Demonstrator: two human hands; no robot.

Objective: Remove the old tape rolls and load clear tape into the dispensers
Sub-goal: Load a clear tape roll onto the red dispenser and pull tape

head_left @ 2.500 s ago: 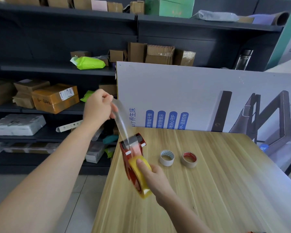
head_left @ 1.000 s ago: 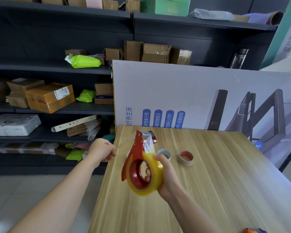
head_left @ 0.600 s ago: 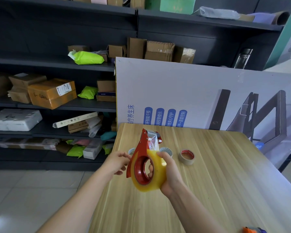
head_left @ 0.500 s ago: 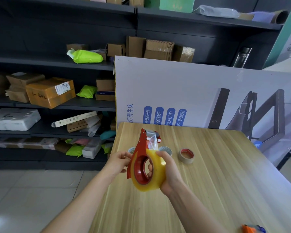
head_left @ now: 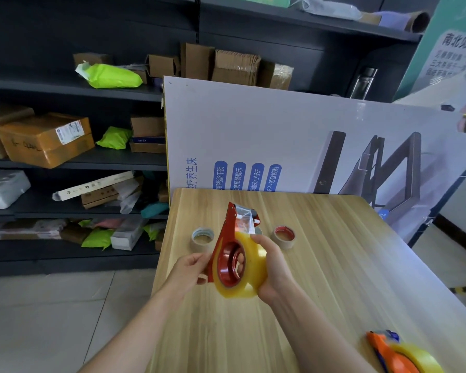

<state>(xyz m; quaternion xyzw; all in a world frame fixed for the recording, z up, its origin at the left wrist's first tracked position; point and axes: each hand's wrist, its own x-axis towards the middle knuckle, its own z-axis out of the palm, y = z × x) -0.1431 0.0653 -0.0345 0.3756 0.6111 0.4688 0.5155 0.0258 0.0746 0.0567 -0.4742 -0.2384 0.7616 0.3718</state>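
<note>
Head view: over the wooden tabletop [head_left: 334,265], the right hand [head_left: 273,267] grips the yellowish clear tape roll [head_left: 253,261] seated in the red handheld tape dispenser [head_left: 228,230], the left hand [head_left: 187,273] pinches its frame; loading looks nearly done, and the next move likely calls for checking the threaded end.

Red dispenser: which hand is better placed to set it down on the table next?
Right, probably. The right hand wraps the clear tape roll mounted on the red dispenser and bears it above the table; the left hand only pinches the frame's lower edge.
</note>
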